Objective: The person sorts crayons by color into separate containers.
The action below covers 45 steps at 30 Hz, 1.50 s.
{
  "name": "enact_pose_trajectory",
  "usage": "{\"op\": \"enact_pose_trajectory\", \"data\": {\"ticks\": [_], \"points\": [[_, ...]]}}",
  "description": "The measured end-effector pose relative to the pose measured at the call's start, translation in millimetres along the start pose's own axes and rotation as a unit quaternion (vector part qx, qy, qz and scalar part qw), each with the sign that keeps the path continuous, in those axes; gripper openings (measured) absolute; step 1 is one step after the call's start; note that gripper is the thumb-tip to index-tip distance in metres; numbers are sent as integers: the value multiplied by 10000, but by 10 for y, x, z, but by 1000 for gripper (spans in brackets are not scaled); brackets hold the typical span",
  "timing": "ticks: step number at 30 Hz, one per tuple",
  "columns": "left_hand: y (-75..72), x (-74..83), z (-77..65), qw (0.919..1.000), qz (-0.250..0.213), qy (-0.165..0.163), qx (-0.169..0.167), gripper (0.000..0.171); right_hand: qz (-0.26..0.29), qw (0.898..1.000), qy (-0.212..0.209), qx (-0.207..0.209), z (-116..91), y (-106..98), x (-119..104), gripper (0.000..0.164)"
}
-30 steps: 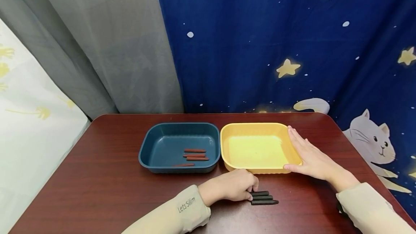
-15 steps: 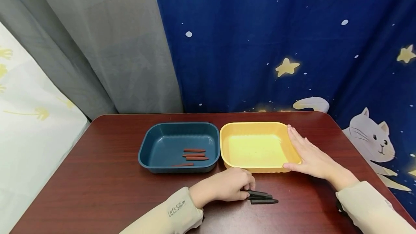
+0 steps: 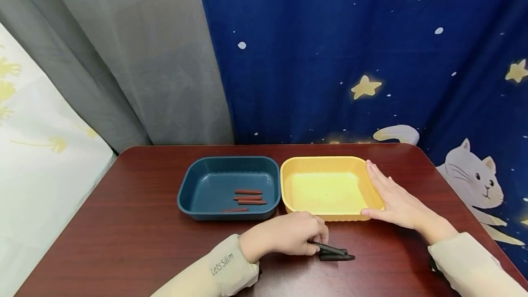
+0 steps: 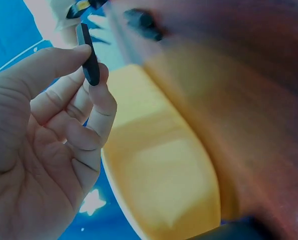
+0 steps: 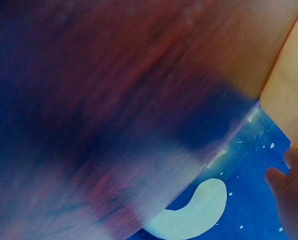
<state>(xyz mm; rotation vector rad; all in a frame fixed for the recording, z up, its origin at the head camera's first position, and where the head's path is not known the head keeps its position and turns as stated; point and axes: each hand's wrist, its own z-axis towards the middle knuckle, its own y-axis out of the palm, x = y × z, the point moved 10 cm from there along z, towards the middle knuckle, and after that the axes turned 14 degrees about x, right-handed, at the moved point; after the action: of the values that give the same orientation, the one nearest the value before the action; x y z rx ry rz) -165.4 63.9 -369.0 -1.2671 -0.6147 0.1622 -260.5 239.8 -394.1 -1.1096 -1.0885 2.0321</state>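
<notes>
My left hand point(image 3: 288, 233) pinches one black crayon point(image 4: 92, 70) between thumb and fingertip, just in front of the yellow bin point(image 3: 323, 187). The held crayon slants over the other black crayons point(image 3: 337, 257), which lie on the table. In the left wrist view those loose crayons point(image 4: 143, 22) are blurred, beyond the held one. My right hand point(image 3: 393, 203) rests with straight fingers along the right side of the yellow bin, thumb at its front corner. The right wrist view catches part of that hand point(image 5: 294, 195) beside the bin's wall point(image 5: 289, 80).
A dark blue bin point(image 3: 189, 191) stands left of the yellow one, their rims side by side, with several red-brown crayons point(image 3: 249, 198) lying in it. Both are on a dark red wooden table point(image 3: 123, 223). Behind hang a grey curtain point(image 3: 152, 58) and a blue starry curtain point(image 3: 309, 58).
My left hand has taken one black crayon from the group, which now tilts across the others where they lay side by side before. The right hand has stayed on the yellow bin.
</notes>
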Motion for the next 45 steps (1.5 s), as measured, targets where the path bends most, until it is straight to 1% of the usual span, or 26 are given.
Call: {"op": "enact_pose_trajectory", "data": {"ticks": [6,12,17,23,28,34,38,41,45], "points": [[-161,-56,12,9993,-236,-104,253,14,-59,10000,-23,10,18,14,-4,113],[-335,-170,24,9964,-513,-338,578,14,-85,10000,-25,5,40,20,-31,112],[-394,-260,45,9913,-921,-560,751,13,-90,9999,-110,90,38,7,-58,112],[-420,-377,89,9868,-1027,-735,1017,11,-126,9999,-96,52,33,18,-53,111],[-385,-503,161,9819,-1103,-951,1208,11,-222,9998,-17,14,17,25,-30,110],[-285,-690,281,9764,-930,-1487,1260,8,-415,9991,-55,14,1,9,-32,109],[-210,-777,373,9759,-582,-1764,1141,6,-551,9983,-155,48,6,-16,-49,108],[-134,-809,445,9774,-334,-1873,926,5,-606,9979,-238,67,9,-22,-60,107],[-47,-828,527,9775,-246,-1974,703,4,-610,9975,-345,119,4,-32,-72,106]]}}
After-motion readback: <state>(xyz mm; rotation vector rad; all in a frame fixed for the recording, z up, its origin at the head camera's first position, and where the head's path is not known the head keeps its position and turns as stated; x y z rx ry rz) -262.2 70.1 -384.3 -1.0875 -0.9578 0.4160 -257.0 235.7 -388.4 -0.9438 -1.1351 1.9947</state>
